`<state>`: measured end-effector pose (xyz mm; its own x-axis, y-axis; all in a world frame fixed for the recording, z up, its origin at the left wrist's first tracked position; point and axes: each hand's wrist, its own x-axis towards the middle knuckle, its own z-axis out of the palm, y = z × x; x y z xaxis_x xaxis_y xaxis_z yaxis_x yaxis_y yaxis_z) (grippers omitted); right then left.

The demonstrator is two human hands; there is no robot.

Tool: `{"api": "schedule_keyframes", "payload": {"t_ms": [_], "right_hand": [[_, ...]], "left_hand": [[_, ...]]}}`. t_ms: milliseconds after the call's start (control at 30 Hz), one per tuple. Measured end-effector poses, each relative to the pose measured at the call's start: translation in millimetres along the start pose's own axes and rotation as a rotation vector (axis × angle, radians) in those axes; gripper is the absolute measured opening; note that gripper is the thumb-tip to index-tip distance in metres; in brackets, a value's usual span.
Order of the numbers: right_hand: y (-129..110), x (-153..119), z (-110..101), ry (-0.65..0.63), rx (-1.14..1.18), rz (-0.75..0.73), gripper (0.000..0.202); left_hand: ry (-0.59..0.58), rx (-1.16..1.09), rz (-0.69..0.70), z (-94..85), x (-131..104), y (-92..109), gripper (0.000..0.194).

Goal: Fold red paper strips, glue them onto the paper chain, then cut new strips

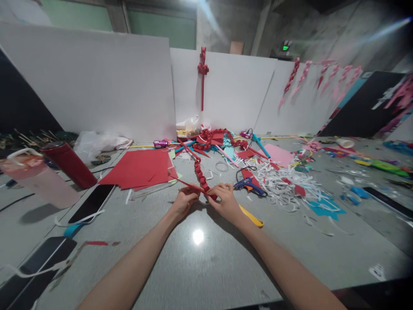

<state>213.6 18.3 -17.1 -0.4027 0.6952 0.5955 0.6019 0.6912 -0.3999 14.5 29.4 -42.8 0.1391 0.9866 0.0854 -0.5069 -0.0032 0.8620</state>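
Both my hands meet near the middle of the grey table (174,254), at the near end of a braided red paper chain (200,174). My left hand (184,201) is closed on a flat red strip (183,182) that slants up to the left. The fingers of my right hand (226,201) pinch the end of the chain, right beside the left fingertips. The chain runs away from me toward a pile of red pieces (213,137). A yellow-handled tool (252,216) lies partly behind my right wrist.
Red paper sheets (138,168) lie at left, near a red flask (69,163), a pink bottle (41,181) and phones. A blue glue gun (250,186) and white paper strips (280,185) are at right. White boards (226,90) stand behind.
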Motion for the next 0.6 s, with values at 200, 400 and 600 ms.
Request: {"api": "schedule_keyframes", "payload": {"t_ms": [200,400,600], "right_hand": [[0.9,0.2,-0.2,0.009,0.015,0.003,0.008],[1.4,0.3,0.0,0.009,0.044,0.022,0.007],[0.8,-0.2,0.0,-0.006,0.04,0.015,0.007]], "left_hand": [[-0.006,0.0,0.018,2.7,-2.3,1.4,0.028],[-0.065,0.13,0.068,5.3,-3.7,-1.5,0.033],[-0.048,0.194,0.087,4.1,-3.4,-5.0,0.029]]}}
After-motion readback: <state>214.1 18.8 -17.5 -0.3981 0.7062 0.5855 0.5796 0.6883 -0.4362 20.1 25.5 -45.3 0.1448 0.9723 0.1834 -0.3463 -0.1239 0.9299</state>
